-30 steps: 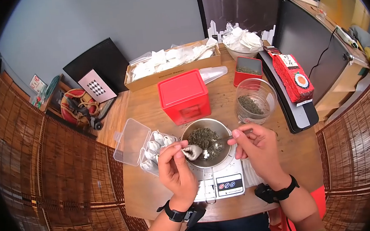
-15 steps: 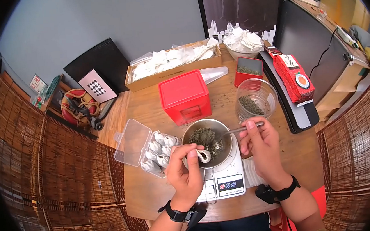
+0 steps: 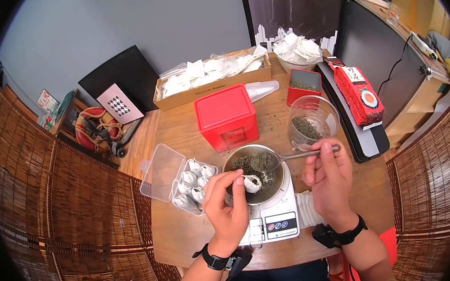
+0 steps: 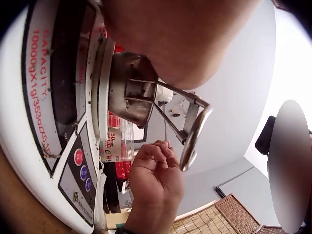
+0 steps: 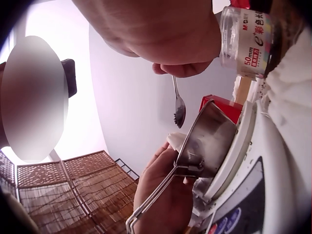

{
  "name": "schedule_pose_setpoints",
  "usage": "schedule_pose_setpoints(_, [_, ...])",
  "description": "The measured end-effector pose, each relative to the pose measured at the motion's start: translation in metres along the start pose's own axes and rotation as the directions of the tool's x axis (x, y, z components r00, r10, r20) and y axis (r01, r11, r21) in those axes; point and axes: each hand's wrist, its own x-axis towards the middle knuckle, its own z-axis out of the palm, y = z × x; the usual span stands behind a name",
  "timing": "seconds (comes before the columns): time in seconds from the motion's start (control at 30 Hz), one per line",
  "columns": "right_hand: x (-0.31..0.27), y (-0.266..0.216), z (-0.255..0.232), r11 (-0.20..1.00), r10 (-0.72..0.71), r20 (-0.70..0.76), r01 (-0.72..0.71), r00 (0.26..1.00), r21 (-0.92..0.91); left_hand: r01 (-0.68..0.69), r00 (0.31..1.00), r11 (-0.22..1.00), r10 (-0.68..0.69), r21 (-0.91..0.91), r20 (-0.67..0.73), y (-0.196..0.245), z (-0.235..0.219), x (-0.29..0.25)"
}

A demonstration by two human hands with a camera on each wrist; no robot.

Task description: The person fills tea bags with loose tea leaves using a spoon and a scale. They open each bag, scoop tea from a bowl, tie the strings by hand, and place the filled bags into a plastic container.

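Note:
My left hand pinches a small white tea bag between thumb and forefinger. The bag's mouth gapes upward, with dark leaf showing inside. In my right hand is a metal spoon, gripped by its handle. Dried tea leaves fill the spoon's bowl, seen from the side in the right wrist view. Both spoon and bag hover over a steel pan with a wire handle, where loose tea leaves lie. The pan stands on a white digital scale.
Left of the pan, an open clear plastic box holds several filled tea bags. Behind stand a red tin and a carton of white bags. A clear jar of leaves and a red foil pack are at right.
The spoon has lifted out of the leaves with a load, and my right hand has moved right. My left hand has brought the tea bag rightward, turning its mouth toward the spoon.

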Motion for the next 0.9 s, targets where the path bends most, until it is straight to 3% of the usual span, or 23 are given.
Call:
schedule_pose_setpoints(0.23, [-0.005, -0.002, -0.001, 0.998, -0.032, 0.088, 0.036, 0.996, -0.042, 0.024, 1.0, 1.0, -0.024, 0.004, -0.006, 0.001, 0.0, 0.0])
schedule_pose_setpoints(0.43, [-0.012, -0.002, 0.0, 0.964, -0.143, 0.197, 0.182, 0.97, -0.192, 0.026, 1.0, 1.0, -0.026, -0.01, -0.01, 0.0, 0.0, 0.0])
schedule_pose_setpoints(0.5, [-0.012, 0.0, -0.001, 0.94, -0.22, 0.244, 0.272, 0.945, -0.206, 0.039, 0.999, 0.998, -0.04, -0.042, -0.025, 0.001, 0.001, 0.001])
schedule_pose_setpoints(0.9, [-0.015, -0.001, -0.004, 0.798, -0.363, 0.463, 0.527, 0.808, -0.294, 0.073, 0.997, 0.993, -0.074, -0.097, -0.003, 0.0, 0.001, -0.001])
